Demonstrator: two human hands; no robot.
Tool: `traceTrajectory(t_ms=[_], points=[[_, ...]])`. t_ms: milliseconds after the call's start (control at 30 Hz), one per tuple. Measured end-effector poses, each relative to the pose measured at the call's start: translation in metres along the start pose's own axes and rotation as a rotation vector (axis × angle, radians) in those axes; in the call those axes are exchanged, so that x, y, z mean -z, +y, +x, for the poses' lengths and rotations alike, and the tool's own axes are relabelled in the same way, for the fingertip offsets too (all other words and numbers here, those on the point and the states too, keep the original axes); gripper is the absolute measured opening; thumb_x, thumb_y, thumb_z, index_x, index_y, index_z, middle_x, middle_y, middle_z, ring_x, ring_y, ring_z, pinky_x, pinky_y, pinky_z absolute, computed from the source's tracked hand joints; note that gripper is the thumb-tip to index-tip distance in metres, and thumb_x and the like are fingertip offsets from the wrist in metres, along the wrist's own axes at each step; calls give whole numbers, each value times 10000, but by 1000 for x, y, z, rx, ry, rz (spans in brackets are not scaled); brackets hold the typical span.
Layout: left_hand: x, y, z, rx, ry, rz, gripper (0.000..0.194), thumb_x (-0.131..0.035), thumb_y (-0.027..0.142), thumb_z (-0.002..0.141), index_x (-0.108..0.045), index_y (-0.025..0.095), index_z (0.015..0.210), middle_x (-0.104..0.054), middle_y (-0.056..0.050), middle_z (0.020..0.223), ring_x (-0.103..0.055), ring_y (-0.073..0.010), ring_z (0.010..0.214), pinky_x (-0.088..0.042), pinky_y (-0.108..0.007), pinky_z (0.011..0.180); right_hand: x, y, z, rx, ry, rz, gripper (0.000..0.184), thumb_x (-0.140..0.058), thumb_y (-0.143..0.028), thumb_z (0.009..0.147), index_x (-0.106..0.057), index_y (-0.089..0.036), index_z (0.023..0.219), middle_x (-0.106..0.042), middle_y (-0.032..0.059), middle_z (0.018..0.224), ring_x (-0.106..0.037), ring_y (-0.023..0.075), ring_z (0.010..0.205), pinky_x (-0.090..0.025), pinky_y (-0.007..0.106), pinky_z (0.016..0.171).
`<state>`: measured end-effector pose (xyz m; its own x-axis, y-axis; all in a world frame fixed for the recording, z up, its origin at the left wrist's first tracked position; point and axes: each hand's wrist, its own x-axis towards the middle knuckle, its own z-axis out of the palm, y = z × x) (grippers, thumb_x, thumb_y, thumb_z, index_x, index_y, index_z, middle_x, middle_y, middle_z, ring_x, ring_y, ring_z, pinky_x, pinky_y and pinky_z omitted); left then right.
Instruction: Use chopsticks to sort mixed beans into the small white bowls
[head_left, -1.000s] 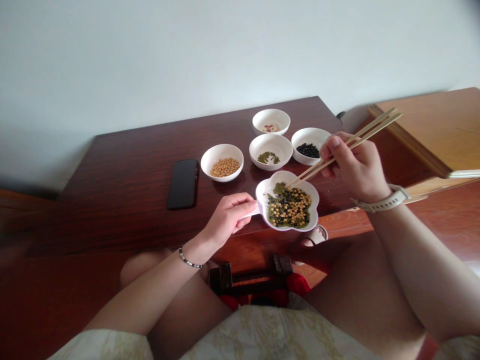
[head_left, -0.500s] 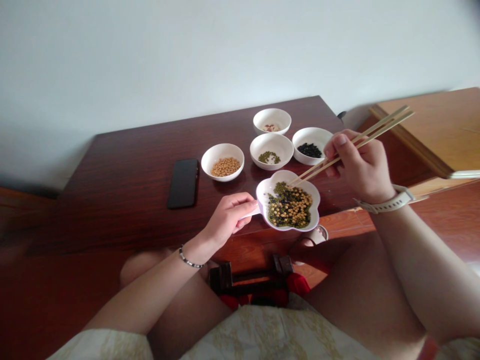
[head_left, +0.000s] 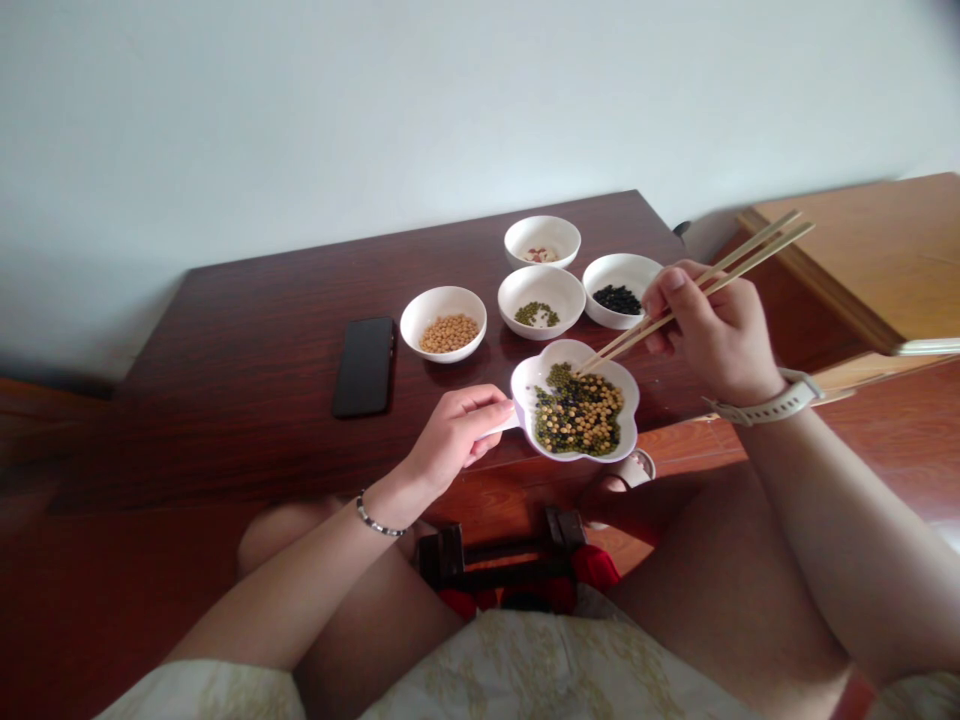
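My left hand (head_left: 465, 425) is closed round the short handle of a white, flower-shaped bowl (head_left: 631, 385) at the table's near edge. Inside it lies a mix of green, black and yellow beans (head_left: 577, 412). My right hand (head_left: 709, 325) grips a pair of wooden chopsticks (head_left: 757, 255), their tips down at the green beans near the bowl's far side. Beyond stand a bowl of black beans (head_left: 617, 299), a bowl of green beans (head_left: 536, 314) and a bowl of yellow soybeans (head_left: 448, 333). A further bowl (head_left: 543, 235) holds a few pale and reddish pieces.
A black phone (head_left: 364, 367) lies on the dark wooden table (head_left: 255, 340), left of the bowls. The wall (head_left: 375, 120) rises behind. A lighter wooden table (head_left: 862, 250) stands at the right. My legs and a dark stool-like frame (head_left: 506, 560) are below.
My right hand and the chopsticks' rear ends have shifted slightly left and tilted a little. The tips stay among the green beans, and my left hand keeps its hold on the handle.
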<state>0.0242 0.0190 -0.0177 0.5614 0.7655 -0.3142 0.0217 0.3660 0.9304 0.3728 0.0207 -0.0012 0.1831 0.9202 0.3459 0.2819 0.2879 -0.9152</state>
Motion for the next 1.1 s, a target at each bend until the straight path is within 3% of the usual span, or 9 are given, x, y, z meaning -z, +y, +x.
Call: traceTrajectory(t_ms=[600,1100], points=[[-3,2,0,6,9,27,351,-942,469,1079,-763,205,930,-478,85,651,-317,-112,612,-175,-264,587,-1,-1,1,-48,-10,-45,739,-857,-939,1141,-742,-269,851,-634,7,589,-527,170,506,-382,333,501],[-5,6,-3,13,43,56,392,-945,526,1054,-753,211,923,-479,80,663,-344,-116,613,-190,-262,592,1,0,0,-37,26,-31,755,-901,-972,1072,-782,-258,856,-641,15,602,-542,172,505,-308,355,519]])
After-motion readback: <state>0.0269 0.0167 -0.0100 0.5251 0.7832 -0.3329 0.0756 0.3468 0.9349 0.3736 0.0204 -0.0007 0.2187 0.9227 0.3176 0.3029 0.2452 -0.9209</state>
